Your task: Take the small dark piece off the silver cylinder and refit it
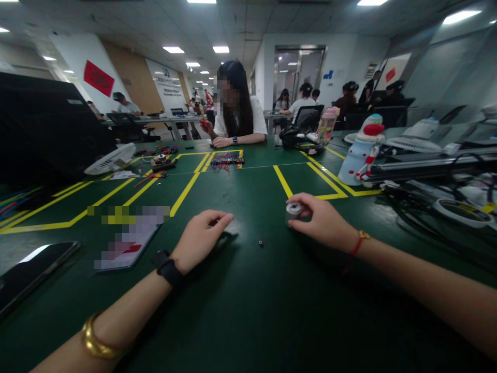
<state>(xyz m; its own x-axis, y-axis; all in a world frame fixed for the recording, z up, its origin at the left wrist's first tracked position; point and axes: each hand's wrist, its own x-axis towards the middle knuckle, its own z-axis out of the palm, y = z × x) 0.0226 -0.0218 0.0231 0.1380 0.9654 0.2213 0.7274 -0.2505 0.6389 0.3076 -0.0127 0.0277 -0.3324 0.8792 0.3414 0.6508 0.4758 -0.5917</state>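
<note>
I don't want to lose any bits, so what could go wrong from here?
The small part lies by itself between the left hand and right hand; a brush from either might knock it away. The right hand holds the cylinder between thumb and fingers, so a loosened grip could let it tip or drop.

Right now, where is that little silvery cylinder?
In the head view, the silvery cylinder is right of centre, in the grasp of the right hand, beyond and to the right of a tiny piece on the green table.
</note>
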